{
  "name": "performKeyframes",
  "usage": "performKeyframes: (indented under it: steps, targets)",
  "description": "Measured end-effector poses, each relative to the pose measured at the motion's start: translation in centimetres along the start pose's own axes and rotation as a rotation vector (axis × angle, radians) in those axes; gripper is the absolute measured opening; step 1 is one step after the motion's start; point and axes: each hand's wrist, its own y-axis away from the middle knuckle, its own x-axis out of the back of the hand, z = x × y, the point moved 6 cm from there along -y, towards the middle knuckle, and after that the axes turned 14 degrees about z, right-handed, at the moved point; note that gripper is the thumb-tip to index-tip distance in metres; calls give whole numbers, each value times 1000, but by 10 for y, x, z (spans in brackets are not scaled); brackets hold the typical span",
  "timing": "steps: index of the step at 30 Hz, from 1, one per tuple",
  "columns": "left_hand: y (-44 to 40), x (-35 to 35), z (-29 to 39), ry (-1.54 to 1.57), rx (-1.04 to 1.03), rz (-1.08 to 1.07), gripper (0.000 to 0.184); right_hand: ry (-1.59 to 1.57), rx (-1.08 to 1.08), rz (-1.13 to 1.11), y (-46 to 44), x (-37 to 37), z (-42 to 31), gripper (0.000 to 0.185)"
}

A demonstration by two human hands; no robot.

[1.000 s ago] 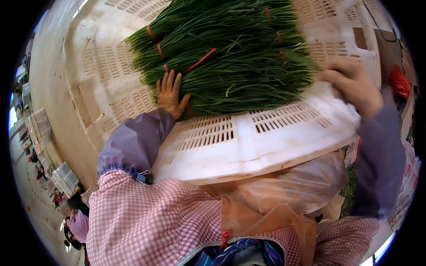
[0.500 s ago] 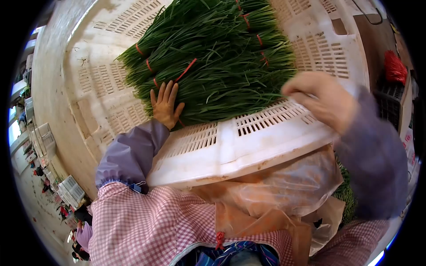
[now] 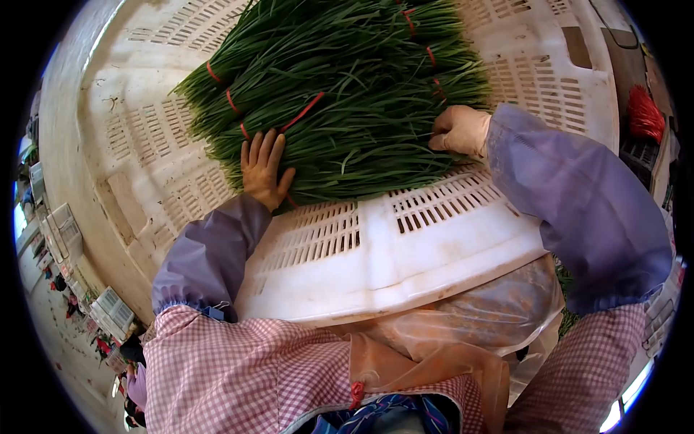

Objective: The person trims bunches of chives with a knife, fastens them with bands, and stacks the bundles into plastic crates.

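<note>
Green garlic chives (image 3: 340, 108), tied into bundles with red bands, lie side by side in a white slotted plastic crate (image 3: 376, 278). My left hand (image 3: 264, 170) lies flat on the left end of the nearest bundle, fingers stretched and pointing away from me, close to a red band (image 3: 302, 112) with a loose tail. At the right end of the same bundle is my right hand (image 3: 461, 132), its fingers curled and pinched together against the leaves. What sits between those fingertips is hidden.
Below the crate's near rim hangs a clear plastic apron or sheet (image 3: 463, 304). A bunch of red ties (image 3: 645, 114) sits at the right, by a dark crate (image 3: 640, 155). White crates (image 3: 112, 311) and a person in a purple top (image 3: 136, 387) are far left.
My right hand has moved left and down onto the chives' right end, from above the crate's near-right wall. My left hand stays in place on the bundle. The view has shifted slightly.
</note>
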Motion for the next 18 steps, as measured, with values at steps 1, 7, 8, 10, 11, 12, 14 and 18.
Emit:
performKeyframes:
  steps: [1,7,8,10,11,12,14,18]
  targets:
    - [0,0,1,3,-2,4,76,11,-19,2,0,-1,-2,35]
    - [0,1,1,-2,0,-7,76,163,122,46,-8,-11,-6,34]
    - [0,1,1,-2,0,0,76,139,113,93,-10,-11,-5,33]
    - [0,1,1,-2,-2,16,75,90,92,190,-11,-8,-4,30]
    - [-1,0,1,-5,4,1,75,102,29,189,-9,-1,3,29]
    - [-2,2,2,-9,9,-13,75,114,-34,191,-3,15,4,27]
    - [-3,3,2,-8,7,-20,75,51,-150,239,-2,37,25,23]
    - [0,3,2,12,5,-4,76,-263,-226,350,-6,62,54,23]
